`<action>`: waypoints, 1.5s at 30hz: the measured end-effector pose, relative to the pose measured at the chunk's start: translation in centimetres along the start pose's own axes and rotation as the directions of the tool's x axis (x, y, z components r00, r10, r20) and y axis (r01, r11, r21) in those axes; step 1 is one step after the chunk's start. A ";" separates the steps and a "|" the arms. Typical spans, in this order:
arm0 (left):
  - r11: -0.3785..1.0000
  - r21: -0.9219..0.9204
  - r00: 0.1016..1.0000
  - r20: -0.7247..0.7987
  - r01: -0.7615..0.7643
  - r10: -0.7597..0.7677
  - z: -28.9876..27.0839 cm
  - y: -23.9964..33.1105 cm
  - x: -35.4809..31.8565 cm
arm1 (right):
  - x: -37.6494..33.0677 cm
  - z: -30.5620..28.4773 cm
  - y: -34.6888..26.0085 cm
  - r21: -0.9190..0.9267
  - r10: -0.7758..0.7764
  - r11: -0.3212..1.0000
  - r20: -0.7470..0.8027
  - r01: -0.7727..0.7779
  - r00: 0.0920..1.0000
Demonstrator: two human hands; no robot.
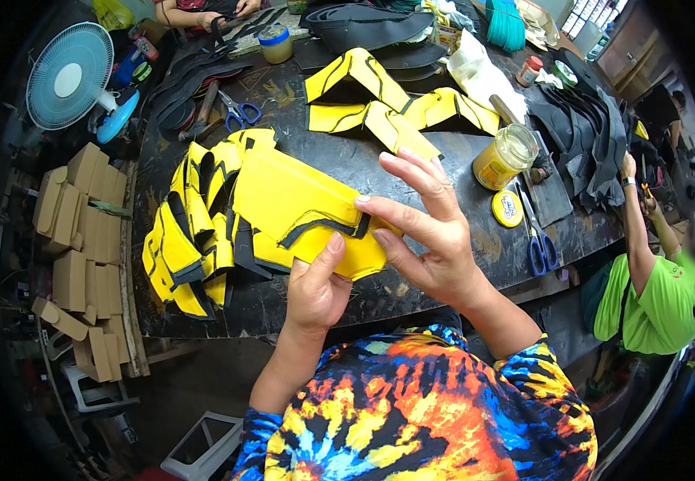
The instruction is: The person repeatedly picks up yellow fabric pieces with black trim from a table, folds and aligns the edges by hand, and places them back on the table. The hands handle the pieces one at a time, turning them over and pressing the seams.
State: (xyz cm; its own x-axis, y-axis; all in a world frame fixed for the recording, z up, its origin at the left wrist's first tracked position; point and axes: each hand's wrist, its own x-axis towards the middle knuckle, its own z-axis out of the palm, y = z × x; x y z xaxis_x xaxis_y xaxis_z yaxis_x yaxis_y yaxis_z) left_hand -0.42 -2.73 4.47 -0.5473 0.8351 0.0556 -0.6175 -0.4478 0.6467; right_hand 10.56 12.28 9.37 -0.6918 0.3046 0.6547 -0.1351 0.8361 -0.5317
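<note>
A yellow leather-like piece with a black-edged curved overlap [295,196] is between my hands above the dark table. My left hand [319,293] grips its lower edge, thumb on top and the other fingers hidden beneath. My right hand [428,220] touches its right end with thumb and index finger, while the remaining fingers are spread upward. To the left lies a heap of similar yellow pieces with black edging [175,240]. Farther off, several folded yellow pieces [355,76] stand bent like tents on the tabletop.
An open glass jar of yellowish paste [504,158], its yellow lid [507,208] and blue-handled scissors [541,252] are on the right. More scissors [240,112] lie at the back left. Black cut pieces [580,136] are piled near a person in green [652,301]. A fan [67,78] stands left.
</note>
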 end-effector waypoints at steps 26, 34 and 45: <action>0.990 -0.144 0.998 -0.070 -0.009 -0.002 0.3 0.3 1.1 | 1.0 -1.2 1.1 0.300 -0.094 0.953 0.154 0.044 0.983; 0.933 -0.290 0.975 0.121 0.213 -0.185 -2.9 0.2 2.1 | 0.6 -1.6 0.6 0.458 0.280 0.770 0.383 -0.444 0.880; 0.995 -0.032 0.965 0.248 0.092 -0.081 -4.4 1.6 3.0 | 0.9 -1.9 3.0 0.509 0.204 0.502 0.716 -0.699 0.668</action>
State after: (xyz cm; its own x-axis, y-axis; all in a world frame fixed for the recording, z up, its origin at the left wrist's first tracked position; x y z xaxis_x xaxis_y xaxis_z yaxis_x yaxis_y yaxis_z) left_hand -5.55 -2.34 2.32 -0.3385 0.9216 0.1898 -0.6829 -0.3794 0.6243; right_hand 10.89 15.94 9.34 -0.9973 0.0472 -0.0555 0.0544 -0.0257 -0.9982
